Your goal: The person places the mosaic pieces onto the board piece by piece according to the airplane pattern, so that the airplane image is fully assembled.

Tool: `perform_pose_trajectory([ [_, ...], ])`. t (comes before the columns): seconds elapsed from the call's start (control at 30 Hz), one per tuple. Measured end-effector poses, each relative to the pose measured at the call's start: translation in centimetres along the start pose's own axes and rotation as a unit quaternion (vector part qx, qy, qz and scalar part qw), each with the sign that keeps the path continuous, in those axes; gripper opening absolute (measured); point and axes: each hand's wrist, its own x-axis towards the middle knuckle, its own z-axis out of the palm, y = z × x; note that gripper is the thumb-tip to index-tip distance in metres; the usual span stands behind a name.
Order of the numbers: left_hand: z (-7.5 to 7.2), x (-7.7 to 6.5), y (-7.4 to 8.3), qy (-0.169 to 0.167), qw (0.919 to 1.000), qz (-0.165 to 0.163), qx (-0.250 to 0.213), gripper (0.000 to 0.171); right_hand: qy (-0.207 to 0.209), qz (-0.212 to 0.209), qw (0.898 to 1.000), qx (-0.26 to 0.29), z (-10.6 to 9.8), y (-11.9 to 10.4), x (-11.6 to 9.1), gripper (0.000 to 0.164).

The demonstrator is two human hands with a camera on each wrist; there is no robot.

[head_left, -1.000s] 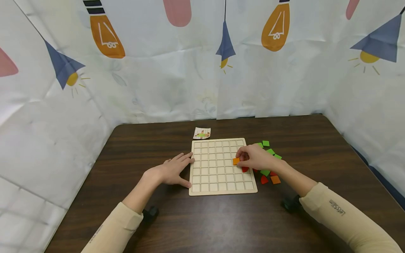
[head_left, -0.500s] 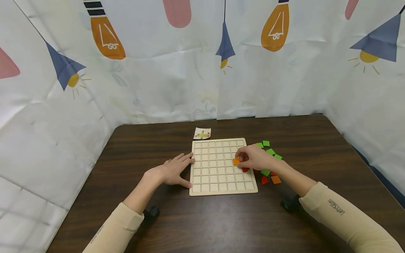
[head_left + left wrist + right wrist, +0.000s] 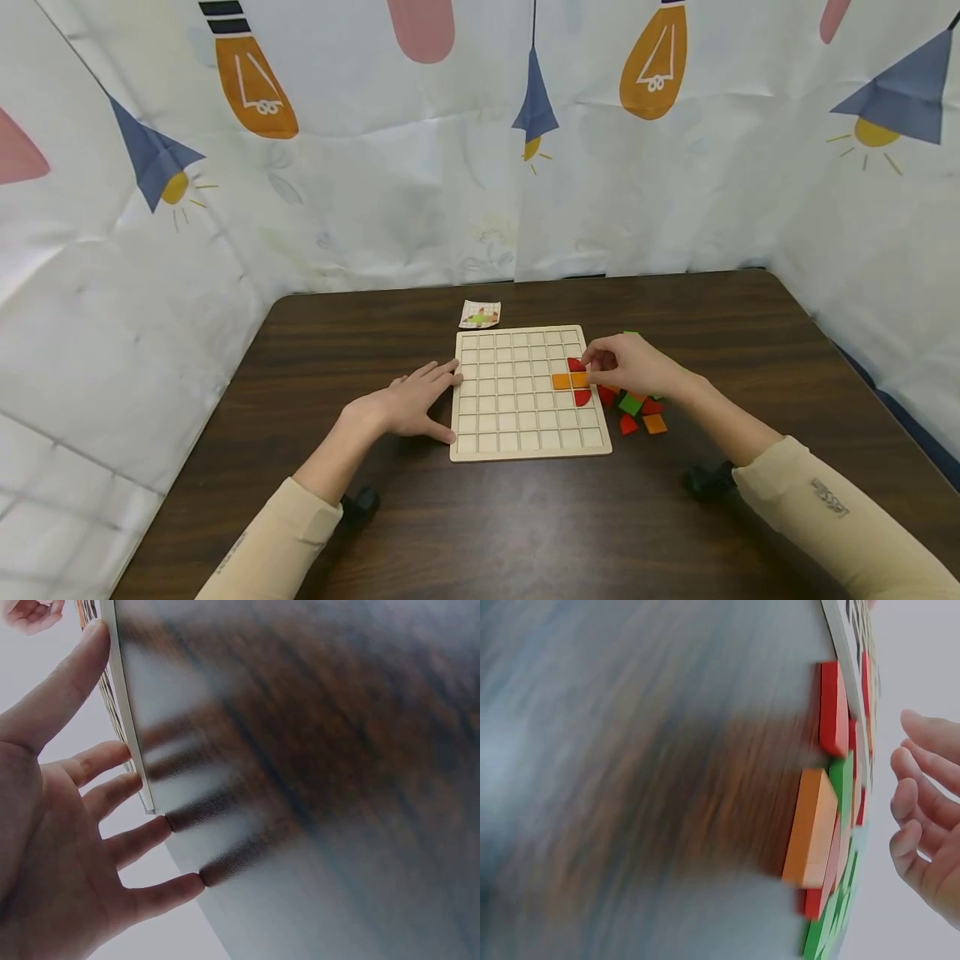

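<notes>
A pale wooden grid board (image 3: 517,425) lies on the table. Two orange square tiles (image 3: 561,382) sit side by side near its right edge, with a red rounded tile (image 3: 575,364) above and another red tile (image 3: 582,398) below. My left hand (image 3: 412,405) rests spread at the board's left edge; its thumb (image 3: 71,682) and two fingertips touch the rim in the left wrist view. Over the right edge hovers my right hand (image 3: 633,364), its fingers loosely bent. The right wrist view shows that hand (image 3: 934,802) with nothing between thumb and fingers.
Loose red, green and orange tiles lie right of the board, among them a green tile (image 3: 632,404) and an orange tile (image 3: 655,424). A small picture card (image 3: 480,314) lies behind the board. A printed cloth (image 3: 375,208) hangs beyond the dark wooden table (image 3: 510,525).
My right hand has let go of the left orange tile and moved right, uncovering the second orange tile and the upper red one. The left hand has stayed in place.
</notes>
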Motion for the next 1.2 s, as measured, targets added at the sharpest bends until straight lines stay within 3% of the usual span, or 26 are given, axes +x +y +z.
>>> perform_pose_trajectory([
  [0.17, -0.1, -0.2, 0.0, -0.001, 1.0, 0.001, 0.002, 0.093, -0.013, 0.011, 1.0, -0.014, -0.8, 1.1, -0.9, 0.011],
  [0.4, -0.1, -0.3, 0.0, 0.001, 1.0, -0.003, 0.004, 0.093, -0.029, 0.001, 0.999, -0.046, -1.8, 2.4, -1.6, 0.017],
  [0.77, -0.1, -0.5, 0.1, 0.001, 1.0, 0.001, 0.003, 0.092, -0.073, 0.0, 0.996, -0.055, -1.8, 2.3, -2.0, 0.026],
  [1.2, 0.2, -0.3, 0.1, 0.001, 1.0, 0.006, 0.008, 0.094, -0.062, 0.018, 0.996, -0.069, -1.6, 2.0, -1.9, 0.021],
])
